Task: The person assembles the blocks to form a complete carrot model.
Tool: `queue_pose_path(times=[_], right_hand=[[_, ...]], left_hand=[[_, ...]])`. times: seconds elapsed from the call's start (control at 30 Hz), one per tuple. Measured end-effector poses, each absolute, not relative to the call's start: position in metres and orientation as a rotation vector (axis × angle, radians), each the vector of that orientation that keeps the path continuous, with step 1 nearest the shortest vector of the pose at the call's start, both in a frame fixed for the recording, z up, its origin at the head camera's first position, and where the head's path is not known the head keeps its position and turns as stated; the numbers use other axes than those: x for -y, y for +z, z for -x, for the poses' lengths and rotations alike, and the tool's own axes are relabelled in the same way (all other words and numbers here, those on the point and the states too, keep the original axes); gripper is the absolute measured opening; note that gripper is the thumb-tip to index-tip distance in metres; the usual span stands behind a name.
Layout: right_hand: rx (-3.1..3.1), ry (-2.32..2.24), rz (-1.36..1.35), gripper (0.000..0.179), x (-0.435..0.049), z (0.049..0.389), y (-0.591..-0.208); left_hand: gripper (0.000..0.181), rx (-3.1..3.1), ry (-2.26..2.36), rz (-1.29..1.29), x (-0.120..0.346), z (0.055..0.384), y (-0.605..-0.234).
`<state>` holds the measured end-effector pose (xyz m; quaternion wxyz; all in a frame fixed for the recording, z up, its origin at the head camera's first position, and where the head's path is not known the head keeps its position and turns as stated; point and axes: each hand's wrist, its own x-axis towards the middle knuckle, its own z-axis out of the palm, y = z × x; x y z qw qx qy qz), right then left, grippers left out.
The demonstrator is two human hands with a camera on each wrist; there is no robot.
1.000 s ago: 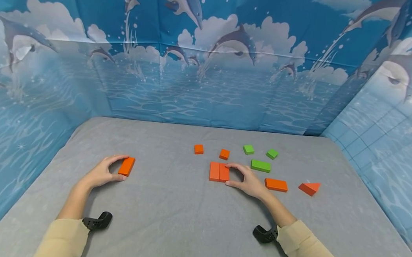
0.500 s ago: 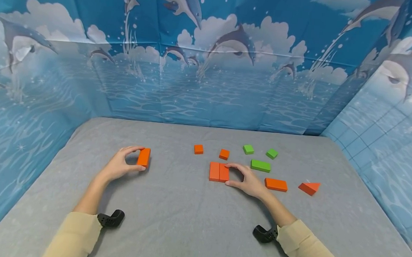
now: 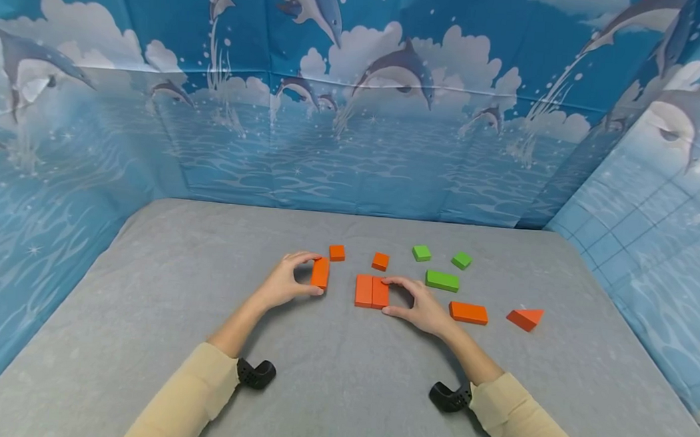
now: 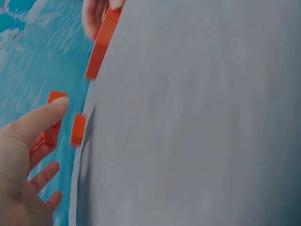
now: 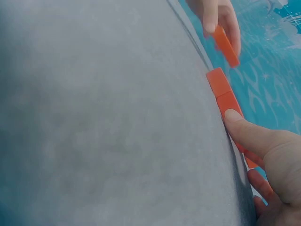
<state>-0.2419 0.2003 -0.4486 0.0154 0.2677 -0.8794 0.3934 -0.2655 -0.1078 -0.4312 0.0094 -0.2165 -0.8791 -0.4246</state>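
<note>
In the head view, my left hand [image 3: 279, 286] pinches an orange rectangular block [image 3: 320, 272] between thumb and fingers. The right wrist view shows this block [image 5: 225, 46] raised above the tabletop. To its right, with a gap, two orange rectangular blocks lie side by side and touching. My right hand [image 3: 427, 311] grips the right-hand block [image 3: 380, 293] of that pair by its ends, thumb at the near end. The left-hand block [image 3: 364, 291] of the pair has no finger on it.
Behind the pair are two small orange blocks [image 3: 337, 252]. Several green blocks [image 3: 442, 281] lie farther right and back. An orange rectangular block [image 3: 468, 312] and an orange triangular block [image 3: 525, 319] are right of my right hand. A dolphin-print curtain [image 3: 353, 165] surrounds the grey table [image 3: 340, 378].
My left hand has carried its orange block rightward across the table, close to the pair. My right hand has stayed in place on its block.
</note>
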Motion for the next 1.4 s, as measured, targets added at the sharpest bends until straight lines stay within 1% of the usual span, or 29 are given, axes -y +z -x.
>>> queue_pose_path(times=[0.17,0.37,1.0,1.23,1.4], right_hand=[[2.746,1.228,-0.817,0.053,-0.200,0.242,-0.448],[2.760,1.232,-0.794,0.054,-0.199,0.241,-0.447],[2.759,1.241,-0.790,0.053,-0.198,0.241,-0.447],[2.762,1.246,-0.791,0.054,-0.198,0.242,-0.447],[2.756,1.240,-0.807,0.053,-0.198,0.242,-0.445]], left_hand=[[0.066,2.723,-1.338,0.755,0.083,0.266,-0.439],[0.065,2.743,-1.258,0.786,0.068,0.263,-0.447],[0.070,2.804,-1.117,0.774,0.063,0.261,-0.453],[0.048,2.784,-1.154,0.852,0.066,0.261,-0.453],[0.046,2.786,-1.170,0.870,0.067,0.261,-0.453]])
